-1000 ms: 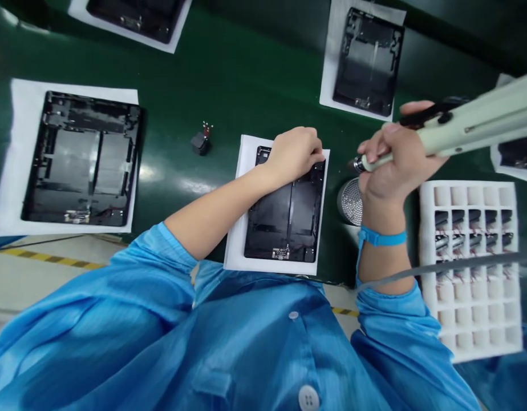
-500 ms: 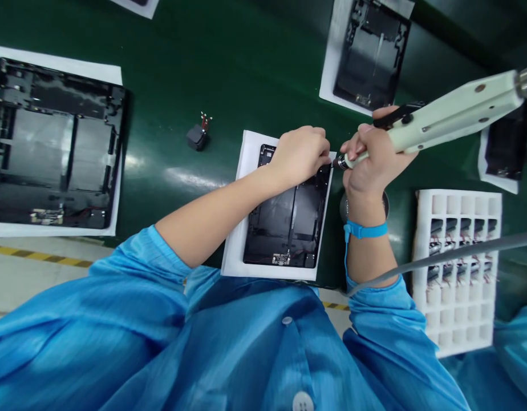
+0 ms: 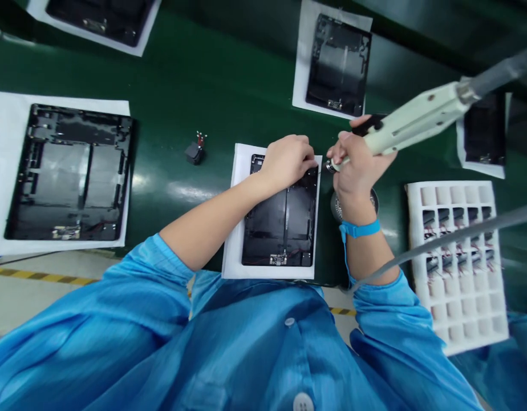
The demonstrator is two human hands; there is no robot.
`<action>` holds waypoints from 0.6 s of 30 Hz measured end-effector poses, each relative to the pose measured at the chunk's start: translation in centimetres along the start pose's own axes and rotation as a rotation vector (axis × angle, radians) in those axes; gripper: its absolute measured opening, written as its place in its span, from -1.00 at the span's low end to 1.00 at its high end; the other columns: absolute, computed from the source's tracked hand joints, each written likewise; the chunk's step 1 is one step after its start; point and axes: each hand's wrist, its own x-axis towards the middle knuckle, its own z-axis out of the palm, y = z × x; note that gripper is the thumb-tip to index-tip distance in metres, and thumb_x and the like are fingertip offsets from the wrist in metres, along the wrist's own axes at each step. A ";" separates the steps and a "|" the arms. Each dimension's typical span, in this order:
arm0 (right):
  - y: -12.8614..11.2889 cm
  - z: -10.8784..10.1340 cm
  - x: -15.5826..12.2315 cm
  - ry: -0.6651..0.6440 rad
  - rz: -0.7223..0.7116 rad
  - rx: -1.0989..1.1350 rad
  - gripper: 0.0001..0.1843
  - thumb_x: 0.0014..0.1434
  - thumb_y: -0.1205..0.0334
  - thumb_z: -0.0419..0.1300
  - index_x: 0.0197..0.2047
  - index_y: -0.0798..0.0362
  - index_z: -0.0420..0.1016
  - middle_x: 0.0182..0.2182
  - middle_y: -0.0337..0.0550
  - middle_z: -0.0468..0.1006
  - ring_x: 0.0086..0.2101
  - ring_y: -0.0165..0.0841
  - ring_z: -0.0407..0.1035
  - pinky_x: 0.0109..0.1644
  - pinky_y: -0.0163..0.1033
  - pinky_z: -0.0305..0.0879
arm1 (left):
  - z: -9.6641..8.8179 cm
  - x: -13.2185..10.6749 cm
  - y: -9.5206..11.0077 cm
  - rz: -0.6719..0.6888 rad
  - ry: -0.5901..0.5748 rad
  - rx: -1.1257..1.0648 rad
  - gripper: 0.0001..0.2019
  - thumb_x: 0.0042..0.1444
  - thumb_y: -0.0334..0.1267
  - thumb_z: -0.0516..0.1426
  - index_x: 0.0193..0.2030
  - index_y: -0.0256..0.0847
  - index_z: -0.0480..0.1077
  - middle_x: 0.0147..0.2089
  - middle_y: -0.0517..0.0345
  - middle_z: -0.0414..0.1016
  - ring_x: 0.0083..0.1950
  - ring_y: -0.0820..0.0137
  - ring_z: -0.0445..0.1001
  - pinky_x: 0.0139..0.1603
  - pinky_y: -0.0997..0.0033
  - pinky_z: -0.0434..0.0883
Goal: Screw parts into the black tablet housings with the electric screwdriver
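Note:
In the head view, an opened tablet housing point(image 3: 272, 228) lies on white paper right in front of me, its inner parts showing. My left hand point(image 3: 289, 160) rests across its upper end, fingers curled and pinched at the upper right corner; whatever they hold is hidden. A pale electric screwdriver point(image 3: 417, 120) is gripped in my right hand point(image 3: 360, 165), just right of the tablet. It tilts, with its tip pointing left towards my left fingertips. A blue wrist strap point(image 3: 360, 229) circles my right wrist.
A small black speaker-like part with red wires point(image 3: 195, 151) lies left of the tablet. A round metal dish point(image 3: 337, 208) sits partly under my right wrist. At right stands a white compartment tray point(image 3: 455, 314) holding wired parts. Another opened tablet point(image 3: 75, 171) lies left. A grey cable point(image 3: 451, 240) crosses over the tray.
The view has shifted, bringing more of the far-left tablet into sight. The screwdriver tip sits slightly farther from my left fingertips. My left hand stays at the tablet's upper right corner.

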 end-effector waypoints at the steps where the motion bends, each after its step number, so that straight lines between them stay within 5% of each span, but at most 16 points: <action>1: -0.5 -1.0 -0.1 -0.003 -0.012 0.010 -0.61 0.22 -0.12 0.57 -0.17 -0.22 0.46 -0.58 -0.51 0.16 -0.63 -0.40 0.11 -0.42 -0.04 0.39 | 0.1 0.1 -0.1 0.000 0.012 -0.014 -0.88 0.45 -0.22 0.40 -0.15 -0.05 0.81 -0.02 -0.04 0.74 0.18 -0.01 0.63 0.16 0.02 0.48; 7: -3.3 -6.4 -2.0 0.103 -0.115 -0.138 -0.74 0.27 -0.04 0.47 -0.16 -0.23 0.48 -0.59 -0.50 0.03 -0.67 -0.36 0.06 -0.50 -0.07 0.32 | 0.8 0.5 -1.0 0.027 0.055 -0.123 -0.91 0.42 -0.13 0.45 -0.16 0.05 0.82 -0.10 0.03 0.73 0.20 -0.02 0.63 0.15 0.01 0.48; 18: -2.8 -5.3 -3.3 0.154 -0.003 -0.126 -0.79 0.14 0.03 0.42 -0.23 -0.17 0.49 -0.62 -0.57 0.02 -0.69 -0.43 0.08 -0.52 -0.17 0.35 | 0.5 0.3 -1.2 0.047 0.040 -0.061 -0.86 0.48 -0.15 0.42 -0.17 0.01 0.81 -0.04 0.06 0.74 0.20 0.04 0.63 0.16 0.09 0.45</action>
